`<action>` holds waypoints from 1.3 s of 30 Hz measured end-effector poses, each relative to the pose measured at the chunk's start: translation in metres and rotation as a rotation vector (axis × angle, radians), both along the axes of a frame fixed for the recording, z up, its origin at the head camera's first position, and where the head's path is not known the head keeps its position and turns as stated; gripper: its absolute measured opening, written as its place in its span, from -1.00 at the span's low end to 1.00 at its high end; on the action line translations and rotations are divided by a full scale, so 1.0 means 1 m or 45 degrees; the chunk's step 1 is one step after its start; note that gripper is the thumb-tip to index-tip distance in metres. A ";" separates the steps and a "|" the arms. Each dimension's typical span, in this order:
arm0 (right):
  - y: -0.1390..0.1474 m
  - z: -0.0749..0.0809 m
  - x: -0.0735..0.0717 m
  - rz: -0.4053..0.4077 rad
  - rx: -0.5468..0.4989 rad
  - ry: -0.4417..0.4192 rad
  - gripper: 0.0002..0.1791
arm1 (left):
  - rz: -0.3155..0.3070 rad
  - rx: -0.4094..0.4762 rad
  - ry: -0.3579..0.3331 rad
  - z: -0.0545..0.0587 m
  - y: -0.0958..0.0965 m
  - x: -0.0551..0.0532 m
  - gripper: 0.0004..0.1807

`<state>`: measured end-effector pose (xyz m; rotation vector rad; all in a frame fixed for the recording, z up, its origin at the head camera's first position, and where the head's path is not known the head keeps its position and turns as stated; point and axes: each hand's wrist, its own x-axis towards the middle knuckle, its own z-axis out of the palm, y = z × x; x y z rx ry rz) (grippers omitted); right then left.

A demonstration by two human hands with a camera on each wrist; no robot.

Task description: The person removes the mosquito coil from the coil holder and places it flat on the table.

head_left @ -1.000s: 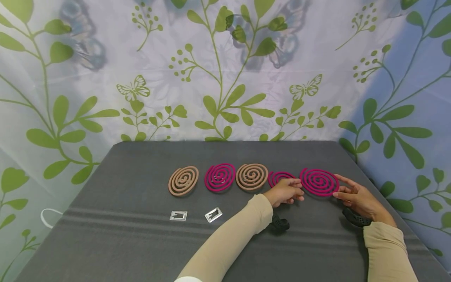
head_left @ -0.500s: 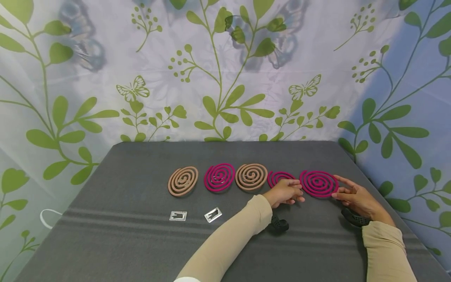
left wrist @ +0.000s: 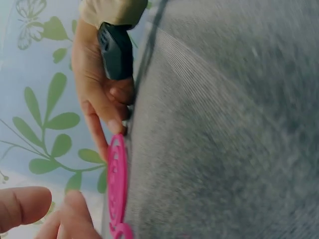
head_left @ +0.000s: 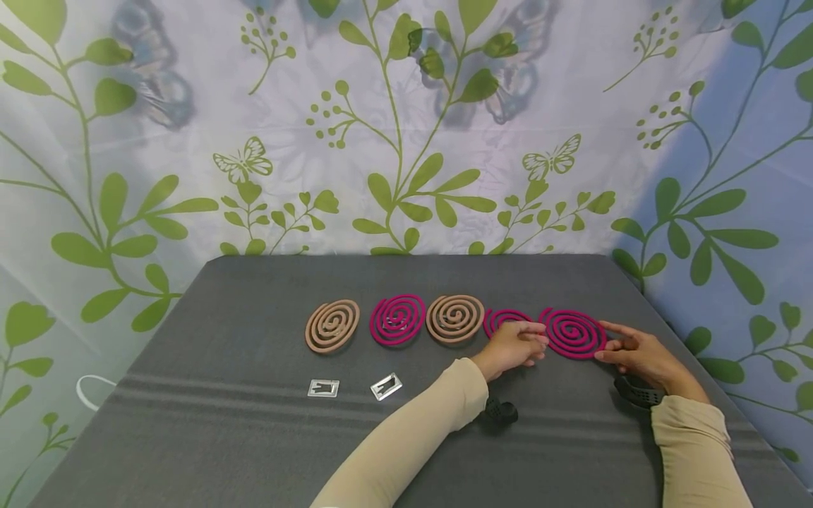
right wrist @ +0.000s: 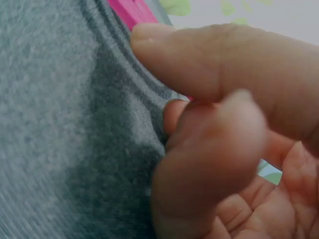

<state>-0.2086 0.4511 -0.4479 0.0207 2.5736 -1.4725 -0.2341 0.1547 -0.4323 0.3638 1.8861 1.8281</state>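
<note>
My right hand (head_left: pixel 640 358) pinches the right rim of a pink mosquito coil (head_left: pixel 573 334) low over the grey table. In the left wrist view that coil (left wrist: pixel 117 179) shows edge-on, below the right hand's fingertips. Only a sliver of the coil (right wrist: pixel 130 11) appears in the right wrist view. My left hand (head_left: pixel 512 346), its fingers loosely extended, hovers by the coil's left side; whether it touches the coil cannot be told. Behind the left hand lies a second pink mosquito coil (head_left: pixel 503 321), partly hidden.
Further left in the row lie a tan coil (head_left: pixel 455 319), a pink coil (head_left: pixel 397 319) and another tan coil (head_left: pixel 332 325). Two small metal coil stands (head_left: pixel 323 388) lie nearer the front of the grey table (head_left: pixel 254 437). A patterned curtain (head_left: pixel 356 141) hangs behind.
The held pink coil has shifted slightly left and down toward the table, with my right hand following. My left hand has stayed almost in place.
</note>
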 end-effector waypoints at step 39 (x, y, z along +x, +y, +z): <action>-0.032 0.043 -0.004 0.117 0.052 0.144 -0.23 | -0.466 -0.030 0.581 0.081 -0.072 0.030 -0.59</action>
